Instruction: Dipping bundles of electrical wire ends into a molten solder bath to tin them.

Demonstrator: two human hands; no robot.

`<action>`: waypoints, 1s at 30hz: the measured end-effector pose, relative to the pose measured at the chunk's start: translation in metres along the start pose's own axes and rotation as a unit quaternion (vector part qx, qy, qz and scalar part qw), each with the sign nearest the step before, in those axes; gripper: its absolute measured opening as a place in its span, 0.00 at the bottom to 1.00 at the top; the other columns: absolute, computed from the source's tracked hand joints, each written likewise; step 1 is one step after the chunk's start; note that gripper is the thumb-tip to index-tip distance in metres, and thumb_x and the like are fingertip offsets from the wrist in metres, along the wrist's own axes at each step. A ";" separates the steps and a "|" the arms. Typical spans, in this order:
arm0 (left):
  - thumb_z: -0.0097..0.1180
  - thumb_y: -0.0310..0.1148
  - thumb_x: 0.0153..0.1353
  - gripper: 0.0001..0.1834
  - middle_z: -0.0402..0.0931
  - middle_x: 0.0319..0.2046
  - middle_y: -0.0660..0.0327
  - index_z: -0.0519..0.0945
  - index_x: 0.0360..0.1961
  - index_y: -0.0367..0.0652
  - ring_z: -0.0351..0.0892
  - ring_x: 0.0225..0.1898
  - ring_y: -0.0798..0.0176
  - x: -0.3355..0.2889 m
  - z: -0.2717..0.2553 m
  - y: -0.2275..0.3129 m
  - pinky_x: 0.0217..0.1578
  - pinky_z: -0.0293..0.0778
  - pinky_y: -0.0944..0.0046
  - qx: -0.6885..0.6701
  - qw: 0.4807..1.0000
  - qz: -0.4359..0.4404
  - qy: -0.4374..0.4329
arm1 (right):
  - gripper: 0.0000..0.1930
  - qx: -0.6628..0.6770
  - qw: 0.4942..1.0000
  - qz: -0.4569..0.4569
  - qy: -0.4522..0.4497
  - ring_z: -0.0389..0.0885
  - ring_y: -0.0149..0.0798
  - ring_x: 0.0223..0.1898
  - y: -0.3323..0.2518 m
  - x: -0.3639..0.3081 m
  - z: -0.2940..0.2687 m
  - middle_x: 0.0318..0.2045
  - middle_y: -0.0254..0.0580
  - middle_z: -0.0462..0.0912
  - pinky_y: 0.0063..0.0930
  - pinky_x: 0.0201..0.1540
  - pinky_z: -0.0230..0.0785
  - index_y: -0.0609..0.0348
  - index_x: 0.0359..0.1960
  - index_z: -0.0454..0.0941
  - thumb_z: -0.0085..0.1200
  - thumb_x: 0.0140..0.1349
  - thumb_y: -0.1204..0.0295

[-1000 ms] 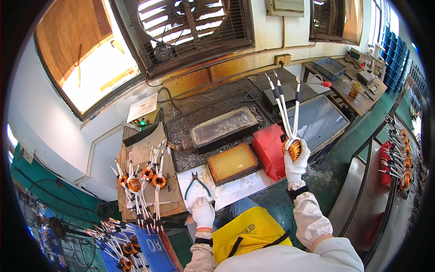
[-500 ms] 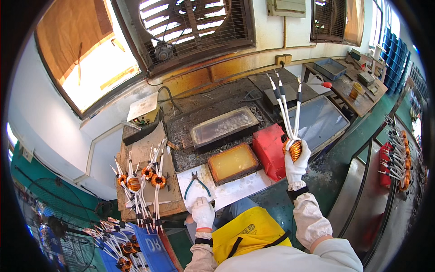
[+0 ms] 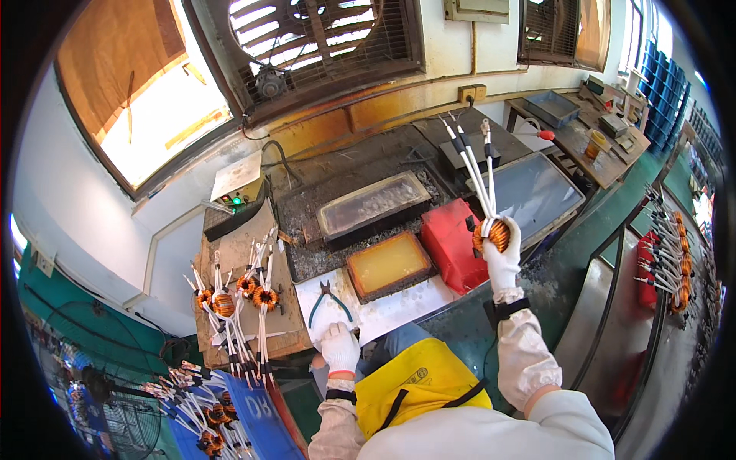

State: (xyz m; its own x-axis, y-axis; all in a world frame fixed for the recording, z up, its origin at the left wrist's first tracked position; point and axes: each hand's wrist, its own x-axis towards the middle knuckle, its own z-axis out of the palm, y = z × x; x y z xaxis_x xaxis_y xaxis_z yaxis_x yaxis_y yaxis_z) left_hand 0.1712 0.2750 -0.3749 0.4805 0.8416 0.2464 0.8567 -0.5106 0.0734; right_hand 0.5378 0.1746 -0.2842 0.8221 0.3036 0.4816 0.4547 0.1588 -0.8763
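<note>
Holds a copper coil (image 3: 498,234) in the right hand (image 3: 504,262) near the red box (image 3: 452,247), with wires (image 3: 476,184) upward. Probably dense and stiff, springier along the wires; best grasped around the coil. Extends the right forearm (image 3: 526,356) forward; has the left hand (image 3: 340,349) near the pliers (image 3: 315,310); cannot tell its grip.

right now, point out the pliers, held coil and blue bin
Pliers (image 3: 326,293), head view: at the pivot.
Held coil (image 3: 499,234), head view: on its copper winding.
Blue bin (image 3: 268,433), head view: on its side wall.
</note>
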 end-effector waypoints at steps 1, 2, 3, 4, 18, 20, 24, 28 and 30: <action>0.59 0.36 0.51 0.13 0.76 0.33 0.54 0.78 0.35 0.40 0.78 0.36 0.51 0.000 0.002 -0.002 0.37 0.74 0.53 0.002 1.000 -0.002 0.010 | 0.28 0.079 0.991 0.110 -0.016 0.76 0.31 0.39 -0.022 0.003 -0.003 0.47 0.40 0.74 0.22 0.42 0.71 0.59 0.59 0.65 0.52 0.54 0.84; 0.59 0.36 0.52 0.12 0.76 0.33 0.54 0.78 0.34 0.41 0.79 0.35 0.50 -0.001 0.004 -0.004 0.37 0.74 0.52 0.004 1.000 -0.003 0.020 | 0.28 0.156 0.963 0.217 -0.032 0.75 0.28 0.32 -0.046 0.005 -0.006 0.45 0.39 0.75 0.18 0.34 0.71 0.59 0.59 0.66 0.51 0.53 0.84; 0.59 0.36 0.52 0.12 0.76 0.33 0.54 0.78 0.34 0.41 0.79 0.35 0.50 0.001 0.005 -0.003 0.37 0.74 0.52 0.001 1.000 -0.002 0.023 | 0.28 0.169 0.961 0.215 -0.045 0.69 0.21 0.24 -0.046 0.009 -0.018 0.42 0.38 0.76 0.13 0.23 0.63 0.58 0.59 0.66 0.50 0.54 0.84; 0.59 0.37 0.52 0.12 0.76 0.33 0.54 0.78 0.35 0.41 0.79 0.35 0.50 0.001 0.006 -0.003 0.37 0.74 0.52 0.004 1.000 -0.001 0.023 | 0.26 0.195 0.955 0.212 -0.069 0.74 0.25 0.27 -0.031 0.013 -0.030 0.41 0.38 0.77 0.17 0.26 0.69 0.58 0.60 0.65 0.47 0.57 0.81; 0.59 0.35 0.51 0.13 0.75 0.34 0.54 0.77 0.36 0.40 0.77 0.36 0.50 -0.001 0.002 -0.001 0.37 0.73 0.52 -0.002 1.000 -0.003 0.002 | 0.27 0.512 0.775 0.363 -0.075 0.79 0.55 0.47 0.027 -0.013 -0.125 0.47 0.54 0.77 0.58 0.52 0.73 0.62 0.58 0.65 0.48 0.54 0.68; 0.60 0.36 0.51 0.14 0.74 0.34 0.56 0.76 0.37 0.41 0.76 0.37 0.51 0.001 0.003 0.000 0.38 0.72 0.53 0.003 1.000 0.004 0.005 | 0.28 0.529 0.756 0.381 -0.052 0.79 0.56 0.47 0.044 -0.015 -0.137 0.47 0.55 0.77 0.59 0.53 0.72 0.64 0.58 0.65 0.47 0.54 0.68; 0.59 0.36 0.52 0.15 0.74 0.37 0.55 0.76 0.38 0.41 0.76 0.38 0.51 -0.001 0.007 -0.005 0.39 0.72 0.53 0.001 1.000 0.002 -0.004 | 0.26 0.528 0.742 0.412 -0.037 0.80 0.55 0.45 0.033 -0.018 -0.147 0.47 0.55 0.77 0.54 0.49 0.74 0.65 0.57 0.65 0.46 0.56 0.69; 0.59 0.37 0.52 0.16 0.74 0.38 0.54 0.76 0.39 0.41 0.76 0.39 0.51 -0.004 0.004 -0.008 0.39 0.72 0.52 0.016 1.000 0.003 -0.013 | 0.23 0.391 0.834 0.387 -0.043 0.82 0.49 0.42 0.020 -0.017 -0.158 0.45 0.51 0.79 0.45 0.43 0.78 0.62 0.57 0.67 0.45 0.58 0.72; 0.59 0.37 0.52 0.16 0.74 0.39 0.54 0.76 0.40 0.41 0.76 0.39 0.51 -0.004 0.003 -0.008 0.39 0.72 0.52 0.013 1.000 0.006 -0.017 | 0.23 0.321 0.894 0.309 -0.052 0.81 0.37 0.35 -0.002 -0.019 -0.161 0.42 0.40 0.79 0.29 0.35 0.77 0.56 0.58 0.68 0.45 0.57 0.78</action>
State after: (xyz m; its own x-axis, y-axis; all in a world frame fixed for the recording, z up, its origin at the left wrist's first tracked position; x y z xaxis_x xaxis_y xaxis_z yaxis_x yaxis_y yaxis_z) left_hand 0.1624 0.2762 -0.3793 0.4974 0.8409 0.2133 0.8548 -0.5170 0.0452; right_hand 0.5760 0.0168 -0.2903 0.7976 0.5991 -0.0697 -0.3919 0.4269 -0.8150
